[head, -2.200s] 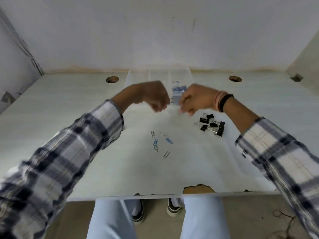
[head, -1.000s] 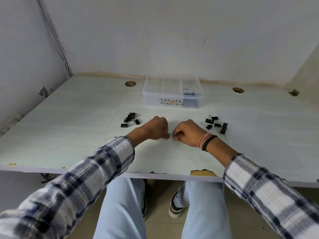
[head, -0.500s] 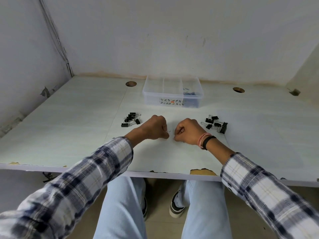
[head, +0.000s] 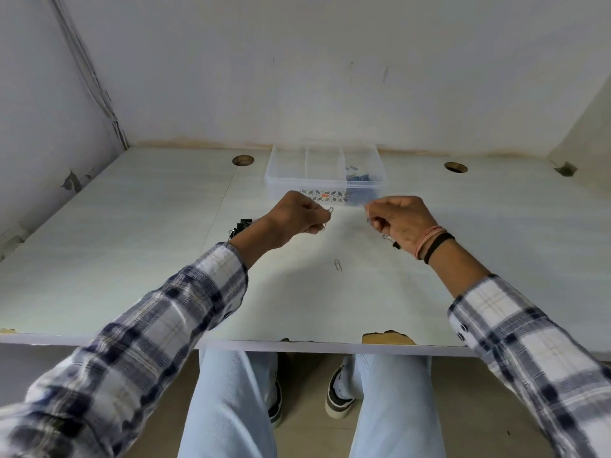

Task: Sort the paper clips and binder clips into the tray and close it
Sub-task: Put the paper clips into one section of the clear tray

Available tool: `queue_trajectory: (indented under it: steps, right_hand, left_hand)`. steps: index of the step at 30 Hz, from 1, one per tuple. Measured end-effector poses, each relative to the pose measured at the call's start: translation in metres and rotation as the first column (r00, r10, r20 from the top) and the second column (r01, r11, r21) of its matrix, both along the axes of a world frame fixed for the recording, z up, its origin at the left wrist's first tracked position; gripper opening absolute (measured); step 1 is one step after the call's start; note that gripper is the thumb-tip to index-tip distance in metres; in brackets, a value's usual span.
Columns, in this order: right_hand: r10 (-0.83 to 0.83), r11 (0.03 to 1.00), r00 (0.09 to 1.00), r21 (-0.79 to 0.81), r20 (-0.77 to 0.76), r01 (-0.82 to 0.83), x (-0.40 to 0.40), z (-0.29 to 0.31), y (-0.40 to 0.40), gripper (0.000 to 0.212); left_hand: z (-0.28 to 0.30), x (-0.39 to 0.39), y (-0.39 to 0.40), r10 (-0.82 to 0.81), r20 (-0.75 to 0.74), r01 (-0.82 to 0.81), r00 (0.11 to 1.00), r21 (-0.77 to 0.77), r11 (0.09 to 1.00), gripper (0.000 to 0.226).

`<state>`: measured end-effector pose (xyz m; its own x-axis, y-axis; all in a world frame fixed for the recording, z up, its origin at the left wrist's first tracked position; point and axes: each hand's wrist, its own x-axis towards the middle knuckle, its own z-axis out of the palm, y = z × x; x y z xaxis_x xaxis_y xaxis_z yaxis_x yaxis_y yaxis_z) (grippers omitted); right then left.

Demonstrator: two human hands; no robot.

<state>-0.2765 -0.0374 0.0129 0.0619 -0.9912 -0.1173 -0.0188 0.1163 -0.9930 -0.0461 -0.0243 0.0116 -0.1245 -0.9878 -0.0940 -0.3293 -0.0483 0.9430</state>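
The left hand (head: 299,214) is curled into a loose fist, its fingertips (head: 322,221) pinching thin silver wire paper clips (head: 328,219) that poke out above and below the knuckles. The right hand (head: 398,218) is curled likewise; whether it holds anything cannot be told. Below and between the two hands one silver paper clip (head: 337,264) lies flat on the table (head: 132,259). Black binder clips (head: 239,226) peek out behind the left wrist, and another dark clip (head: 393,242) shows under the right hand. Just beyond the fingers stands the clear plastic tray (head: 284,166), rectangular and partitioned, with blue clips (head: 358,176) heaped in its right compartment. The table is pale, faintly grained laminate, chipped along its near edge, set against plain whitish walls.
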Motion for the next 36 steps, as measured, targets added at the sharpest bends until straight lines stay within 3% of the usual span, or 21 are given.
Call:
queue_trajectory:
  steps: [5, 9, 14, 18, 19, 21, 23, 25, 26, 28, 32, 36]
  right_hand:
    - [-0.134, 0.984, 0.986, -0.131, -0.097, 0.12, -0.004, 0.035, -0.054, 0.006]
    - [-0.257, 0.952, 0.925, -0.237, -0.278, 0.193, -0.004, 0.044, -0.11, 0.002]
    - [-0.115, 0.987, 0.876, -0.152, -0.468, 0.049, -0.003, 0.038, -0.131, 0.007]
    - [-0.206, 0.936, 0.772, -0.351, -0.601, -0.024, -0.004, 0.03, -0.109, 0.016]
    - [-0.171, 0.936, 0.759, -0.345, -0.629, -0.075, -0.004, 0.028, -0.099, 0.015]
    - [0.073, 0.945, 0.706, -0.179, -0.704, -0.275, 0.001, 0.025, -0.071, 0.006]
    - [0.355, 0.879, 0.57, 0.057, -0.741, -0.473, 0.013, 0.017, -0.041, 0.021]
    - [0.481, 0.802, 0.431, 0.185, -0.764, -0.567, 0.028, 0.005, -0.02, 0.039]
    - [0.492, 0.786, 0.387, 0.206, -0.78, -0.583, 0.034, -0.002, -0.013, 0.044]
    - [0.468, 0.792, 0.386, 0.182, -0.795, -0.583, 0.042, -0.012, -0.004, 0.043]
    - [0.435, 0.807, 0.43, 0.131, -0.791, -0.576, 0.046, -0.017, 0.009, 0.017]
    - [0.447, 0.799, 0.373, 0.175, -0.813, -0.575, 0.048, -0.014, 0.016, 0.01]
  left_hand:
    - [0.036, -0.036, -0.066, 0.132, -0.091, -0.136, 0.987, -0.034, 0.99, 0.019]
    - [0.051, -0.065, -0.125, 0.2, -0.038, -0.201, 0.979, -0.027, 0.979, 0.023]
    - [0.044, -0.079, -0.149, 0.185, -0.003, -0.185, 0.983, 0.068, 0.98, 0.01]
    - [0.038, -0.068, -0.146, 0.224, -0.005, -0.223, 0.975, 0.053, 0.973, 0.005]
    - [0.037, -0.063, -0.142, 0.234, -0.009, -0.233, 0.972, 0.046, 0.971, 0.005]
    - [0.035, -0.054, -0.133, 0.257, -0.047, -0.255, 0.965, 0.04, 0.966, 0.007]
    - [0.031, -0.047, -0.119, 0.284, -0.084, -0.28, 0.955, 0.051, 0.959, 0.012]
    - [0.027, -0.044, -0.101, 0.286, -0.09, -0.281, 0.954, 0.07, 0.957, 0.013]
    - [0.025, -0.042, -0.091, 0.279, -0.091, -0.272, 0.956, 0.08, 0.959, 0.013]
    - [0.02, -0.038, -0.074, 0.264, -0.105, -0.254, 0.959, 0.1, 0.962, 0.016]
    - [0.012, -0.026, -0.047, 0.26, -0.144, -0.244, 0.955, 0.117, 0.963, 0.02]
    - [0.009, -0.014, -0.028, 0.262, -0.177, -0.241, 0.949, 0.13, 0.962, 0.023]
